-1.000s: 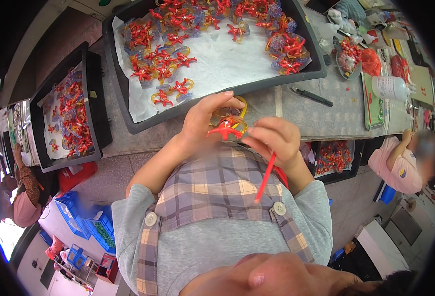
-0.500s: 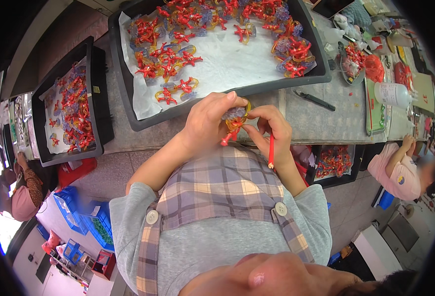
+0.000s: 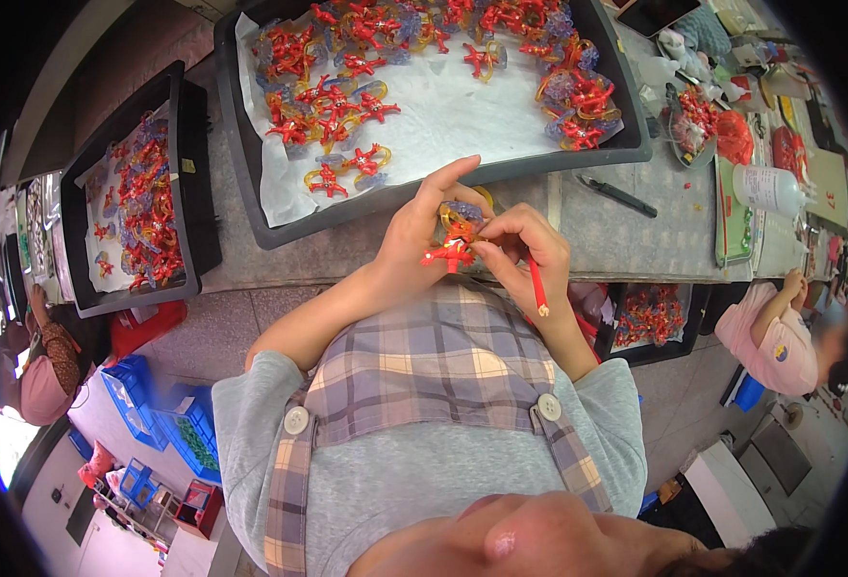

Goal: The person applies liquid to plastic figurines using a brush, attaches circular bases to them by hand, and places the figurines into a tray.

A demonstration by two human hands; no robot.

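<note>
"Head view: where's the toy [image 3: 456, 248]?"
"Between 2 hands, near the tray [image 3: 559, 164]. The left hand [image 3: 418, 223] holds it. The right hand [image 3: 528, 252] grips a red stick [image 3: 538, 287], fingertips touching the toy."
"Heavy?"
"Light and stiff, I'd guess. Maybe slippery. Thin parts could snap, so hold its middle, gently."

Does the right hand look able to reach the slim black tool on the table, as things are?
Probably yes: the slim black tool lies nearby on the table, with nothing visible between. But the right hand holds a red stick and touches the red figure, so it seems occupied.
</note>
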